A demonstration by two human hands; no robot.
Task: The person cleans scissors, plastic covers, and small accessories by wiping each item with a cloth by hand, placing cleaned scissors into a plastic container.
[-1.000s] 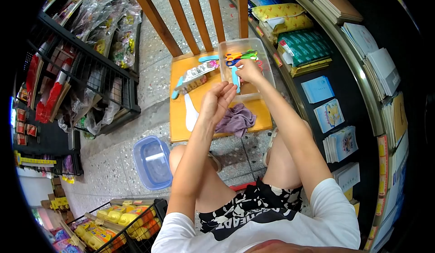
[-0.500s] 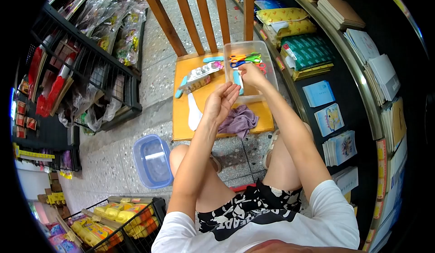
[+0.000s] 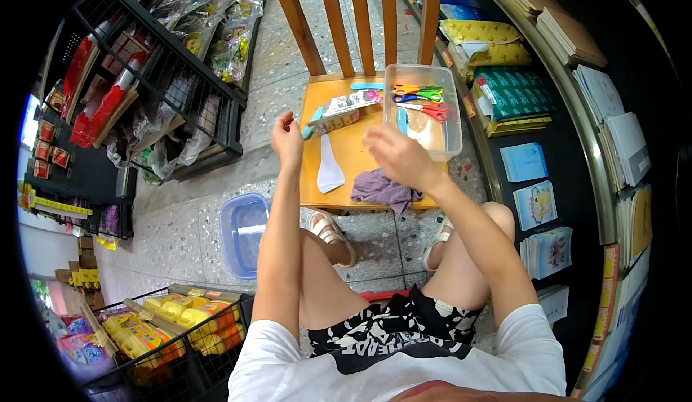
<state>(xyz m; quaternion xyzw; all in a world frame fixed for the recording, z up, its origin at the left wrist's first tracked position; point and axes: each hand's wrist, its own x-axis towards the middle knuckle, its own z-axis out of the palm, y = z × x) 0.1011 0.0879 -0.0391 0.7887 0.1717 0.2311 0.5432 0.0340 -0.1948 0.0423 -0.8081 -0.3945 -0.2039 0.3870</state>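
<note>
My left hand (image 3: 287,140) is raised beside the left edge of a wooden chair (image 3: 344,199), fingers loosely bent, nothing visible in them. Slightly blurred, my right hand (image 3: 398,158) hovers over the seat between a crumpled purple cloth (image 3: 386,190) and a clear plastic box (image 3: 453,137). Nothing shows in its loosely parted fingers. Inside the box lie several scissors, including red scissors (image 3: 435,112) and green scissors (image 3: 430,94), plus a light-blue strip (image 3: 402,121). Left of it on the seat are a silver-and-clear package (image 3: 349,104), another light-blue strip (image 3: 311,124) and a white paddle-shaped piece (image 3: 330,170).
A blue plastic basin (image 3: 245,238) stands on the floor left of the chair. Dark wire shelving (image 3: 180,78) with bagged goods rises at left. Shelves with booklets (image 3: 546,243) and a green package (image 3: 510,92) line the right. Yellow bottles (image 3: 140,337) fill a lower-left rack.
My right hand has come out of the box toward me, over the seat. My left hand has moved left, away from the box, its fingers now more bent. The view has shifted slightly.
</note>
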